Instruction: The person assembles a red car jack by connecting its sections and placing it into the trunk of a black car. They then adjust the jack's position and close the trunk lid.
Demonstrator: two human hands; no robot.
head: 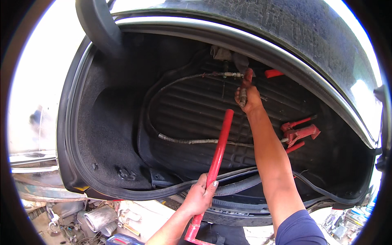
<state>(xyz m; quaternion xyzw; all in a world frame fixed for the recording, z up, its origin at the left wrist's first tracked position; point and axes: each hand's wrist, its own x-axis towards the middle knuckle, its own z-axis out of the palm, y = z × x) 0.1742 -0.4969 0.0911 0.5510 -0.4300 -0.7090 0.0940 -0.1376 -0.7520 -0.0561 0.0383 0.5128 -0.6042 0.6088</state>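
Note:
In front of me is a car's open trunk with a dark ribbed mat (190,104). My left hand (199,194) grips a long red metal tube (222,141), bent at its lower end and slanting up over the trunk's lip. My right hand (249,98) reaches deep inside, closed around a small red hydraulic ram (247,78) with a worn metal end. A black hydraulic hose (150,107) loops from the metal coupling (232,74) beside the ram down to the red hydraulic hand pump (301,134), right of my right forearm; the forearm hides part of the hose.
Another red piece (274,73) lies at the trunk's far edge, near a pale cloth (221,52). A loose rubber weatherstrip (235,174) hangs across the near lip. A trunk hinge arm (99,27) curves in at upper left. Metal parts (99,218) clutter the ground at lower left.

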